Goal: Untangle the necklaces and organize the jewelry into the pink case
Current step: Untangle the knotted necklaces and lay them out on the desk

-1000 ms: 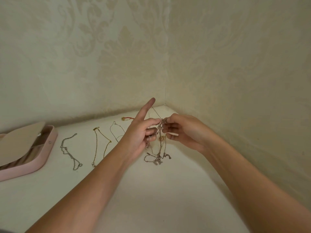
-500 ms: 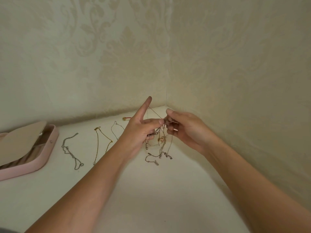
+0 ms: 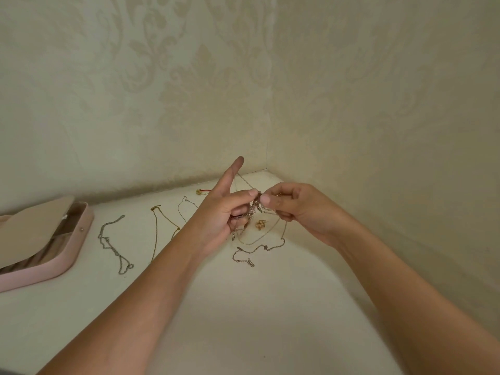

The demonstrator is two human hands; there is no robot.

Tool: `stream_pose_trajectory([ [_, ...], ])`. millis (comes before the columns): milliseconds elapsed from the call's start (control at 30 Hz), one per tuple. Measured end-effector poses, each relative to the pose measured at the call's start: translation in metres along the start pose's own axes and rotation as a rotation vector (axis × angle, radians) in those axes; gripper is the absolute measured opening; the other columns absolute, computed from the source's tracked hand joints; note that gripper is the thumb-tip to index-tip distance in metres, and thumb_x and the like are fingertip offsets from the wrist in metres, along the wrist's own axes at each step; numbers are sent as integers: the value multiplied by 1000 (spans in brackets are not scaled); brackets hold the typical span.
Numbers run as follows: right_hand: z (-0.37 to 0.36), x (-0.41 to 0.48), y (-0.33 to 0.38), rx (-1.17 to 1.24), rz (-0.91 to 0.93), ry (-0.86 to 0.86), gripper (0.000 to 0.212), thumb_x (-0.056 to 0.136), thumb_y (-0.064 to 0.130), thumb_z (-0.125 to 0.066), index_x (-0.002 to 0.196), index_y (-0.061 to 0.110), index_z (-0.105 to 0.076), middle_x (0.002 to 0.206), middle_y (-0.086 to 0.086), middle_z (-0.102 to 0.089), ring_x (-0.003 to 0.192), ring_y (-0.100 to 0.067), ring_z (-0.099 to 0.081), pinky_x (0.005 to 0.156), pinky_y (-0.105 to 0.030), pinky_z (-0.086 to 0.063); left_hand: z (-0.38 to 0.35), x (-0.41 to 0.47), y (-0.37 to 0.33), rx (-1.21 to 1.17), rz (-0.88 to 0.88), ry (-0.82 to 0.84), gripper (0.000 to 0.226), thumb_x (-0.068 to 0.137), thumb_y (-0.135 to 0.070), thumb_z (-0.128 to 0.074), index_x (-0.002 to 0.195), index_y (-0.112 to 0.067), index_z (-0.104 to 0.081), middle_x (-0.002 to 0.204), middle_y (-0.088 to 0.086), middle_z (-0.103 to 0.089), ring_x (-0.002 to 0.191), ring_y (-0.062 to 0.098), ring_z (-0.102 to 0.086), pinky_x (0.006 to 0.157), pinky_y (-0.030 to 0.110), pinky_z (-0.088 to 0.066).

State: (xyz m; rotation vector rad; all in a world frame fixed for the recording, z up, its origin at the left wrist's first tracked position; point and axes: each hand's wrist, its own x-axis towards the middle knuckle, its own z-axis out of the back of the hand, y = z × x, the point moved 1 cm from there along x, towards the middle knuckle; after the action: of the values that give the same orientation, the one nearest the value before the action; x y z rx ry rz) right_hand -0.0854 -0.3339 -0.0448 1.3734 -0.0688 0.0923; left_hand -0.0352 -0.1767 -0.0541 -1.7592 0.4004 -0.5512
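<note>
A knot of tangled necklaces (image 3: pixel 255 208) hangs between my hands above the white tabletop (image 3: pixel 243 307). My left hand (image 3: pixel 221 215) pinches the tangle between thumb and curled fingers, with the index finger pointing straight up and a thin chain looped over it. My right hand (image 3: pixel 295 207) pinches the same knot from the right. Loose chain ends (image 3: pixel 251 253) trail down onto the table, and a small gold pendant (image 3: pixel 260 224) dangles below the knot. The open pink case (image 3: pixel 62 255) lies at the far left.
Three separated chains lie in a row between the case and my left arm: a silver one (image 3: pixel 112 243), a gold one (image 3: pixel 157 228) and a thin one (image 3: pixel 186 207). A small red-corded piece (image 3: pixel 203 191) sits near the back wall. Patterned walls meet in a corner close behind.
Both hands have lifted the tangle slightly and drawn the knot apart. The trailing chain ends have spread out on the table and the gold pendant now hangs free.
</note>
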Motion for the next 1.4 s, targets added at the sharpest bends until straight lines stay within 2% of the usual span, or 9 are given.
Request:
stream_pose_trajectory([
  [133,1,-2,1,-46,-46,-22,27,66,34,-77,86,15,-75,80,11,-73,71,4,-63,74,-13,-39,0,-3,-1,178,-42,29,70,91,-9,-59,144,-44,-30,65,-6,-47,50,4,-34,52,18,-31],
  [267,3,-1,1,41,-102,-72,25,64,26,-79,85,14,-74,83,8,-73,69,2,-56,71,-18,-33,0,-4,-4,204,-64,-6,76,87,-7,-64,145,-43,-30,75,-9,-65,53,3,-45,51,15,-35],
  [400,0,-1,0,167,-157,7,4,76,21,-73,78,17,-73,66,11,-58,60,-5,-41,67,-20,-35,-1,-4,-1,190,-37,28,69,90,-3,-59,145,-36,-33,67,-7,-56,53,5,-39,50,18,-34],
  [500,-2,0,-1,192,-136,52,19,85,16,-66,67,20,-72,63,9,-49,65,-8,-39,70,-22,-37,-3,-4,1,62,18,38,59,92,0,-53,143,-27,-39,63,-4,-36,51,6,-32,47,18,-33],
  [600,-2,-1,1,136,-106,72,35,87,14,-64,55,24,-71,63,14,-56,72,-9,-41,75,-23,-37,-3,-3,-1,-103,61,50,55,89,1,-51,139,-19,-45,64,-5,-42,48,4,-33,43,16,-32],
  [867,0,1,-1,226,-166,117,8,74,17,-73,72,20,-66,97,-2,-62,94,-12,-51,81,-27,-41,-7,-5,-3,-193,98,107,51,87,-4,-52,137,-16,-49,70,-4,-47,46,4,-30,40,15,-26],
  [1133,-5,2,-3,726,-226,196,19,55,20,-80,66,16,-65,69,4,-65,67,-9,-62,73,-31,-48,1,-6,-9,-110,61,128,63,79,-11,-66,137,-26,-48,66,-11,-54,40,1,-29,40,13,-24],
  [1233,4,3,0,882,-173,175,33,43,14,-90,62,13,-63,62,3,-60,53,-8,-54,56,-22,-48,3,-5,-10,-122,54,53,65,76,-16,-59,139,-23,-46,68,-11,-55,37,1,-28,37,12,-23],
  [1400,9,-3,7,439,-168,128,29,71,38,-68,85,15,-60,47,7,-38,46,-7,-30,54,-18,-34,4,-5,-10,-97,34,60,62,79,-16,-55,140,-24,-44,58,-15,-49,36,1,-27,38,13,-18],
])
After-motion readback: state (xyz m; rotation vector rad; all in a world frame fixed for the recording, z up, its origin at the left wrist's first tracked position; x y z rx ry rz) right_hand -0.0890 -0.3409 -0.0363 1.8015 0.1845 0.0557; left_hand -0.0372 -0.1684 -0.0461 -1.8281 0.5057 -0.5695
